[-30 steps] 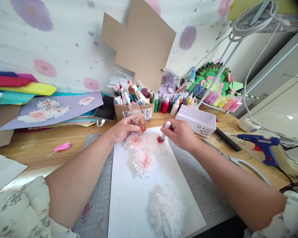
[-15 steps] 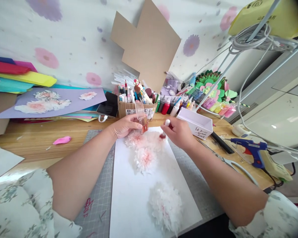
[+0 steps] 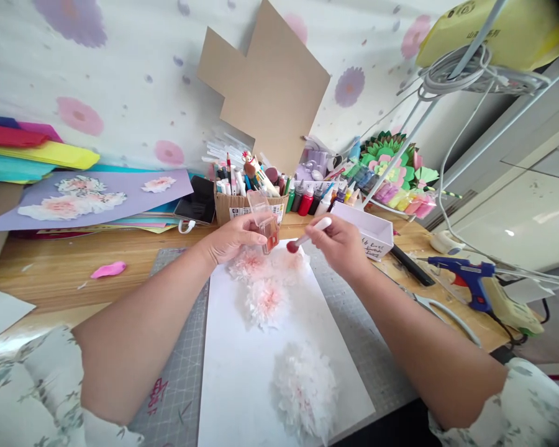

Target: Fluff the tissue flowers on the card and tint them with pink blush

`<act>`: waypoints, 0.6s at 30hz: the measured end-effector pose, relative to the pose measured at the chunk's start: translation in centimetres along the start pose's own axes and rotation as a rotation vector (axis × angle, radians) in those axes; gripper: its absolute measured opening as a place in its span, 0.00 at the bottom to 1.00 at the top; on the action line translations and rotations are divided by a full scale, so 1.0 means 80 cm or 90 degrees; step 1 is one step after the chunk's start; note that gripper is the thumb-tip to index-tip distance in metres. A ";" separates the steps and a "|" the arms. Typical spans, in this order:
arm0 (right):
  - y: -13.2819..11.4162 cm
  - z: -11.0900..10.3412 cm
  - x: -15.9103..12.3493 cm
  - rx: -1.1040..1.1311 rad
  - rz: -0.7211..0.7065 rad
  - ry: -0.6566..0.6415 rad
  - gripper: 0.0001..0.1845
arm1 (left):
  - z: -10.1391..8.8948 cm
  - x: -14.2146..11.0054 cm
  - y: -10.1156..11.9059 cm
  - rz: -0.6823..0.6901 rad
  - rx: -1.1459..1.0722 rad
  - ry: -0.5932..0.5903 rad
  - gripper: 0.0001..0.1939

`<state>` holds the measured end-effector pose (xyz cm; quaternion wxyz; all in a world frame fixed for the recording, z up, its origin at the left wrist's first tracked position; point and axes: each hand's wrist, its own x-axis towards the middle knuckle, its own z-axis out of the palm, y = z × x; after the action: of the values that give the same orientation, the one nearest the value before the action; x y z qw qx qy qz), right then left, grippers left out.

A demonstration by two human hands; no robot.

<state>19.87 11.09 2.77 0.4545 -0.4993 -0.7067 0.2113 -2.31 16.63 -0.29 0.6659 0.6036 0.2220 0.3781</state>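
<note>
My left hand [image 3: 237, 239] is closed round a small clear compact [image 3: 271, 236] with reddish-orange powder, its transparent lid raised. In my right hand [image 3: 338, 245] is a makeup brush [image 3: 319, 230] with a white handle, its dark red bristles pointing left, just right of the compact. Beneath both hands lies a white sheet [image 3: 242, 385] bearing ruffled paper flowers. One pink-centred flower [image 3: 267, 300] sits mid-sheet, with another flower [image 3: 249, 264] above it and a third, pale flower [image 3: 291, 264] under the brush. A larger white flower [image 3: 305, 391] lies near the bottom.
A grey cutting mat [image 3: 177, 347] is under the sheet. Behind stand a cardboard box of pens [image 3: 223, 208] and a white box [image 3: 368, 230]. To the right lie scissors [image 3: 442, 310] and a blue glue gun [image 3: 475, 279]; a lilac sheet with flowers [image 3: 168, 198] is at left.
The brush has swung from upright over the pale flower to a slanted pose, its bristles lifted and closer to the compact. The whole view has shifted slightly.
</note>
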 end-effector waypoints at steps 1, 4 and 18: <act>0.000 -0.002 -0.001 0.045 0.002 0.029 0.11 | 0.005 0.001 0.003 0.010 0.009 -0.018 0.28; 0.000 -0.008 -0.004 0.123 -0.019 0.024 0.12 | 0.020 0.002 0.008 0.016 0.007 -0.059 0.29; -0.007 -0.015 -0.013 -0.062 -0.093 -0.020 0.10 | 0.031 0.005 0.012 -0.006 0.055 -0.095 0.31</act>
<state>20.67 9.73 3.37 0.4327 -0.4646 -0.7578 0.1504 -0.42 15.30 1.10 0.6557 0.6571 0.1906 0.3192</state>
